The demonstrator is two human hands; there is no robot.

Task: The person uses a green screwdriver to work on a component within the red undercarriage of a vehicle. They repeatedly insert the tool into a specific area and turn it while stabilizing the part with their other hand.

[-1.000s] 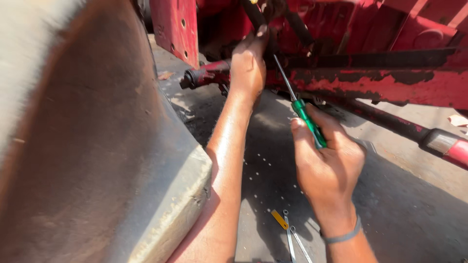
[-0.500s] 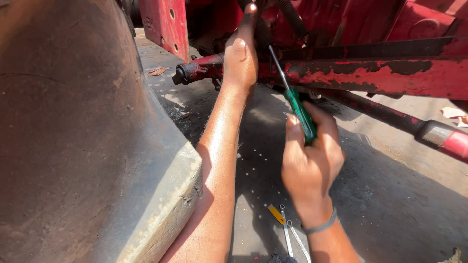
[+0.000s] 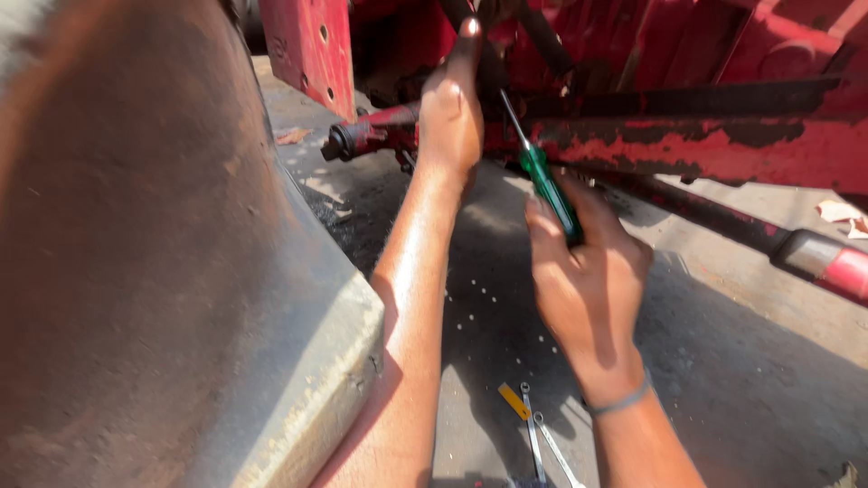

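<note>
My right hand [image 3: 588, 276] is closed around the green handle of a screwdriver [image 3: 542, 176]. Its metal shaft angles up and left into the dark underside of a red machine [image 3: 687, 136]. My left hand [image 3: 449, 113] reaches higher, its fingers pressed against a dark part under the red frame just left of the shaft; what it touches is hidden in shadow. A grey band sits on my right wrist.
A big rusty curved metal body [image 3: 154, 271] fills the left side. A red rod with a dark end [image 3: 362, 137] sticks out left of my left hand. Two spanners [image 3: 541, 443] and a small yellow piece [image 3: 514, 400] lie on the concrete ground below.
The view has shifted slightly; both hands stay at the same spot under the red frame, with the screwdriver still pointed up into it.
</note>
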